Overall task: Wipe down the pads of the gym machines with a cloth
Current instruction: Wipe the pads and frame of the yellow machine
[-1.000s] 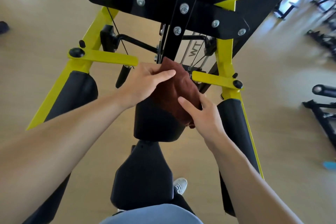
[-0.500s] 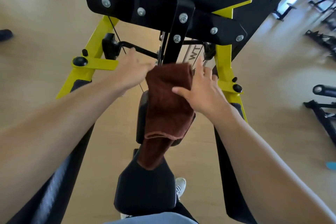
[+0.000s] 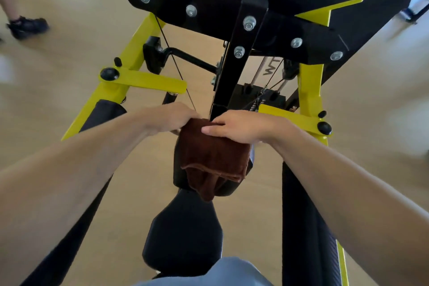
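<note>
Left grip (image 3: 173, 117) pinches the cloth (image 3: 216, 158) at its corner while right grip (image 3: 241, 126) presses it flat, now spread wider across the upper pad (image 3: 178, 166) for wiping.

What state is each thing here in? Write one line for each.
cloth: folded, draped over the upper pad, lower end hanging.
upper pad: mostly covered by the cloth.
seat pad: bare, untouched.
left hand: gripping the cloth's top corner.
right hand: flat, pressing on the cloth.

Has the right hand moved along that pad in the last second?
Yes. The right hand went from the pad's lower right up to its top, beside the black upright, on the cloth.
</note>
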Available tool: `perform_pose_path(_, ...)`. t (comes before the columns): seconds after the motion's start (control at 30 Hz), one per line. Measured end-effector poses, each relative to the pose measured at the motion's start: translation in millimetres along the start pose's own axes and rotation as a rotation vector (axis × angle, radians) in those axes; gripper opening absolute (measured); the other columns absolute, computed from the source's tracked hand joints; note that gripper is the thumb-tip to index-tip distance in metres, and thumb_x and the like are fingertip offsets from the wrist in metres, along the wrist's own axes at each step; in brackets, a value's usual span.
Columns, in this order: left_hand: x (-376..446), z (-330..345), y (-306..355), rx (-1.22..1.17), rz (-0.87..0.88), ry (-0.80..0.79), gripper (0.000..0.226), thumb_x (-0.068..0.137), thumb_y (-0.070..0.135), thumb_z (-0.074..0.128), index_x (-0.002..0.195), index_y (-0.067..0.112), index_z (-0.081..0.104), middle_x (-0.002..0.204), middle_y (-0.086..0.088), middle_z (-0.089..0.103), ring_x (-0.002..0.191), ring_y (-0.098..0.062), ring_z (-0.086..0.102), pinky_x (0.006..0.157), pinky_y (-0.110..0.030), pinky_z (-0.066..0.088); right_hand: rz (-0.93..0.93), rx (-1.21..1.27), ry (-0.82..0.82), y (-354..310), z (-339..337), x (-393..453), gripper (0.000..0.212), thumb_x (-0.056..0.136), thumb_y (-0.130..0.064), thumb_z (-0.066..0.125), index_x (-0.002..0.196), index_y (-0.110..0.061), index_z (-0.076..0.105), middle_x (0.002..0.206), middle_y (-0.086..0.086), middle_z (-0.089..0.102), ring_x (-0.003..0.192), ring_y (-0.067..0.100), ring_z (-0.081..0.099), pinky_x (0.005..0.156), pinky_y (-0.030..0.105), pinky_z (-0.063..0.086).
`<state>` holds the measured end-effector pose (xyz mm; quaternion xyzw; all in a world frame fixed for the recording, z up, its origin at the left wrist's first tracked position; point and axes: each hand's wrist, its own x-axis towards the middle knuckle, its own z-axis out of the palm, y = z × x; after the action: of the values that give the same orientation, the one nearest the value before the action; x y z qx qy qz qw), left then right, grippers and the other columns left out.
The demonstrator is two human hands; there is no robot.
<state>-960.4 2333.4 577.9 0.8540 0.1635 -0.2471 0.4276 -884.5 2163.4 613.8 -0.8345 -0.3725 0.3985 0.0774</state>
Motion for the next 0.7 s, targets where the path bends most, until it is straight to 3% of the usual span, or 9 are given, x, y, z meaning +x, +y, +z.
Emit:
perform_pose_path(0.13,2.8,-2.2,-10.0,-0.131,-0.174,0.052,0.029,0.104,0.036,0.046,0.098,0.027,0.073,0.104,0.000,0.074,0.107,-0.023,0.066,0.101,-0.045,0.053,-0.080,0.155,-0.103,7.6,-6.6,18.7,0.039,0.101,-0.059,0.049,0.096,-0.031,0.075,0.100,-0.002,0.078,0.095,0.018,0.074,0.093,0.034,0.058)
perform_pose_path(0.2,2.3,-5.3,-11.4,-0.187,-0.222,0.070,0.027,0.102,0.042,0.051,0.091,0.028,0.072,0.097,0.002,0.076,0.105,-0.022,0.068,0.103,-0.045,0.052,-0.116,0.225,-0.101,17.6,-4.2,20.6,0.041,0.099,-0.061,0.052,0.102,-0.029,0.077,0.100,-0.003,0.079,0.094,0.017,0.075,0.095,0.036,0.058)
perform_pose_path(0.27,4.2,-8.1,-7.3,-0.170,-0.248,0.038,0.033,0.098,0.046,0.055,0.081,0.027,0.076,0.083,0.008,0.078,0.100,-0.020,0.069,0.104,-0.045,0.050,-0.145,0.220,-0.073,28.2,-4.7,18.8,0.046,0.098,-0.062,0.053,0.109,-0.026,0.078,0.100,-0.002,0.080,0.094,0.017,0.075,0.096,0.038,0.058)
perform_pose_path(0.37,11.7,-9.3,14.7,-0.162,-0.254,-0.007,0.044,0.097,0.044,0.059,0.062,0.027,0.080,0.067,0.013,0.076,0.085,-0.016,0.069,0.098,-0.038,0.052,-0.192,0.113,-0.006,42.9,-13.1,13.0,0.047,0.100,-0.059,0.052,0.101,-0.021,0.080,0.094,0.002,0.079,0.088,0.020,0.075,0.089,0.044,0.060)
perform_pose_path(0.43,14.2,-6.9,34.2,-0.136,-0.219,-0.079,0.037,0.097,0.044,0.058,0.075,0.024,0.080,0.070,0.012,0.076,0.080,-0.015,0.069,0.089,-0.031,0.051,-0.193,0.090,0.006,55.5,-18.5,5.1,0.044,0.101,-0.055,0.053,0.094,-0.021,0.079,0.086,0.000,0.079,0.081,0.019,0.075,0.082,0.043,0.062)
perform_pose_path(0.5,22.2,-4.6,49.5,-0.068,-0.194,-0.184,0.036,0.096,0.050,0.056,0.090,0.023,0.080,0.085,0.011,0.079,0.091,-0.015,0.071,0.093,-0.031,0.047,-0.161,0.115,-0.037,73.0,-24.5,-3.3,0.042,0.102,-0.053,0.054,0.086,-0.023,0.079,0.081,-0.007,0.078,0.078,0.013,0.073,0.083,0.038,0.059)
perform_pose_path(0.6,31.9,0.2,62.6,0.082,-0.184,-0.231,0.040,0.095,0.055,0.055,0.081,0.026,0.078,0.087,0.013,0.075,0.090,-0.011,0.067,0.091,-0.032,0.043,-0.092,0.299,-0.118,88.3,-18.3,-13.5,0.047,0.101,-0.057,0.051,0.089,-0.023,0.080,0.088,-0.009,0.080,0.086,0.009,0.074,0.093,0.033,0.053)
perform_pose_path(0.7,33.6,-9.1,55.8,0.134,-0.147,-0.268,0.038,0.098,0.048,0.056,0.083,0.021,0.079,0.087,0.009,0.077,0.091,-0.018,0.071,0.088,-0.032,0.051,-0.056,0.403,-0.065,79.8,-1.8,-9.5,0.051,0.101,-0.059,0.047,0.093,-0.021,0.079,0.089,-0.005,0.080,0.086,0.012,0.075,0.092,0.033,0.054)
